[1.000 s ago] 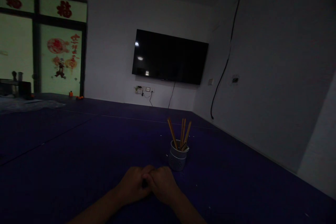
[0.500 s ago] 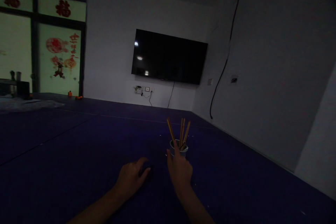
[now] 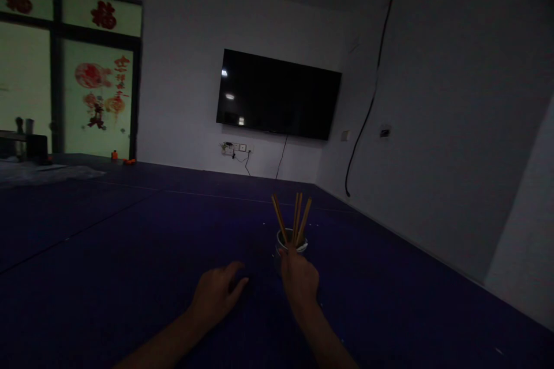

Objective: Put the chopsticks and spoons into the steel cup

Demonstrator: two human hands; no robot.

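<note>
A small pale cup (image 3: pixel 282 238) holding several wooden chopsticks (image 3: pixel 295 218) stands on the dark purple table surface (image 3: pixel 130 253). My right hand (image 3: pixel 299 281) is raised in front of the cup and hides its body. Its fingertips reach the rim by the foot of the chopsticks. The dim light hides whether those fingers grip anything. My left hand (image 3: pixel 215 295) rests palm down on the table to the left of the cup, fingers loosely spread, thumb apart, holding nothing.
The room is dark. A black television (image 3: pixel 279 95) hangs on the far wall above a socket and cable. A glass door with red paper decorations (image 3: pixel 97 92) is at the left. A white wall (image 3: pixel 454 127) runs along the table's right side.
My hands were clasped together in front of the cup. They have parted: the right hand rose and went forward to the cup, and the left stayed flat on the table.
</note>
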